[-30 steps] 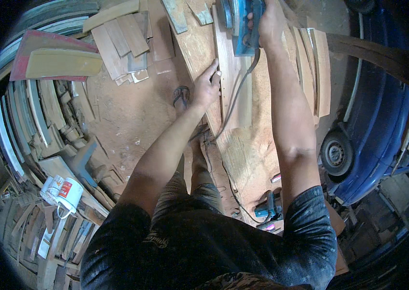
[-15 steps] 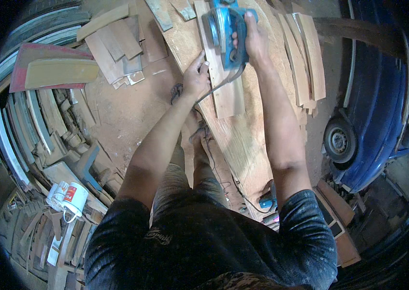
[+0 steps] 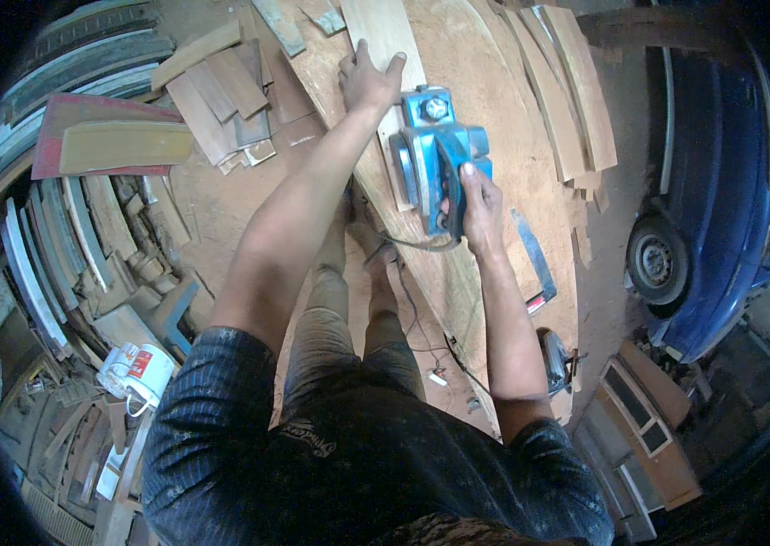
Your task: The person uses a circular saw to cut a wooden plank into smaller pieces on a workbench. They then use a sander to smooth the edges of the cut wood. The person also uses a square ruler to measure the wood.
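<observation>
Dusty workbench (image 3: 485,73) | power planer (image 3: 435,141): blue, boxy, pale-knobbed | plank (image 3: 394,32): pale, long

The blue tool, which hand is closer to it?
Right. The right hand holds the tool; the left hand rests on the board, ahead of it and to its left.

Light is falling unevenly, fisheye is bending edges
Workbench (image 3: 476,64) is showing bright, blue vehicle (image 3: 717,191) sitting dimmer, corners reading black.

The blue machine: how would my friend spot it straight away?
Find the big wooden table. There, the person's right hand grips the blue machine. Unlike the flat blue strip to its right, it's chunky, with a round knob on top.
</observation>
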### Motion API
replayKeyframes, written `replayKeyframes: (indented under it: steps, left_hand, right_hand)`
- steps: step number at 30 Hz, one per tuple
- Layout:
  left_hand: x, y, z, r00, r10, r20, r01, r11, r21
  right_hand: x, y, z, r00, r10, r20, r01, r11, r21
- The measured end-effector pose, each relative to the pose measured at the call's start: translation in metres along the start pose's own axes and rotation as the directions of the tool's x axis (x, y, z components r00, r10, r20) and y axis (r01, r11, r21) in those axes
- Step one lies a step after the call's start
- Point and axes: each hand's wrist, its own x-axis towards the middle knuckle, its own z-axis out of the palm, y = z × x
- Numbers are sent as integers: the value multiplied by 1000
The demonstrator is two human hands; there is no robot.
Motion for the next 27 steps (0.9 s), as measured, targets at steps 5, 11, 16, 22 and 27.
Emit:
replayKeyframes:
  steps: [5, 11, 16, 22, 27]
  left_hand:
    - [10, 3, 15, 991, 117, -65, -99, 968, 233]
    - [70, 8, -1, 774, 624, 105, -596, 663, 453]
    - [107, 28, -18, 708, 571, 416, -706, 590, 392]
    - [117, 47, -29, 739, 460, 493, -669, 592, 449]
    - [150, 36, -38, 784, 328, 528, -485, 853, 191]
  right_hand:
    - [-53, 38, -23, 1000, -2, 14, 2, 1000, -23]
    - [-118, 91, -50, 975, -224, -10, 220, 964, -152]
    - [-95, 82, -34, 939, -343, -31, 322, 906, -274]
    - [-20, 39, 18, 961, -273, -55, 256, 945, -205]
    - [47, -13, 63, 939, -339, -55, 319, 921, -224]
